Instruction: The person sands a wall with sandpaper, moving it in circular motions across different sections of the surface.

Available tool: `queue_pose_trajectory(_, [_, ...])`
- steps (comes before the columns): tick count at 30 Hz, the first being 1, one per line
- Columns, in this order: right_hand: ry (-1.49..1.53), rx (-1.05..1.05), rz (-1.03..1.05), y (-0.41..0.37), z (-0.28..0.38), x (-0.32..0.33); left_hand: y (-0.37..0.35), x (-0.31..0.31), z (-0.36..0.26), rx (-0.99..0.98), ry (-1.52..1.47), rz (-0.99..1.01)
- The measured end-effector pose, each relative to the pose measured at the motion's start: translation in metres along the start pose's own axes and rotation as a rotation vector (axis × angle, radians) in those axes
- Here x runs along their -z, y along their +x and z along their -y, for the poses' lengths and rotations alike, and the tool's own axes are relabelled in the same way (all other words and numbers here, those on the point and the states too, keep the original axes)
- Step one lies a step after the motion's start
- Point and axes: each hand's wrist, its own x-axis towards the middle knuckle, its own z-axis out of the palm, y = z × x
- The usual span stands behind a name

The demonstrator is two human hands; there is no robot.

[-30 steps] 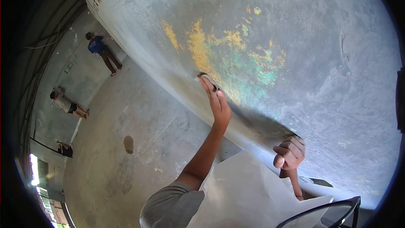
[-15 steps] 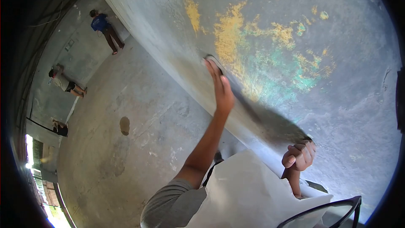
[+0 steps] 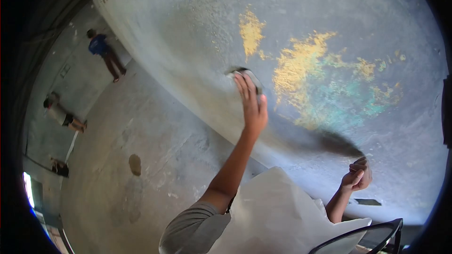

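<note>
My left hand (image 3: 252,110) lies with its fingers pressed over a flat grey pad (image 3: 257,83) against the grey wall (image 3: 193,51), left of the yellow patches. The pad has a pale top and a dark edge. Lower right, my right hand (image 3: 359,177) is curled into a fist close against the same wall, and a dark shadow stretches leftward from it. What its fingers hold, if anything, I cannot tell. Between and above both hands the wall carries worn yellow paint (image 3: 300,66) and green paint (image 3: 336,95).
The grey concrete floor (image 3: 108,160) has a dark stain (image 3: 134,164). At the far wall stand a person in a blue shirt (image 3: 98,44) and another in a light shirt (image 3: 57,112). A pale sheet (image 3: 268,211) covers my front. Dark-framed glasses (image 3: 362,235) sit at the bottom right.
The view has turned, so the paint patches appear further right and lower. My left hand and the pad have slid leftward along the wall, away from the yellow paint. My right hand stays fisted.
</note>
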Motion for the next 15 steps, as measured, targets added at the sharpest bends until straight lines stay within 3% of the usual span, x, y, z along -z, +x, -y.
queue_pose_trajectory(3, [-0.014,-0.056,-0.014,-0.011,0.034,-0.030,0.048,0.038,0.030,-0.042,0.042,0.041])
queue_pose_trajectory(6, [0.018,-0.142,0.000,-0.030,0.074,-0.068,0.048,0.048,0.058,-0.106,0.028,0.078])
queue_pose_trajectory(11, [0.081,-0.131,0.303,-0.027,0.131,-0.122,0.001,0.039,0.099,-0.204,0.112,0.184])
queue_pose_trajectory(15, [0.082,-0.205,0.374,-0.038,0.157,-0.135,0.049,0.056,0.105,-0.255,0.181,0.092])
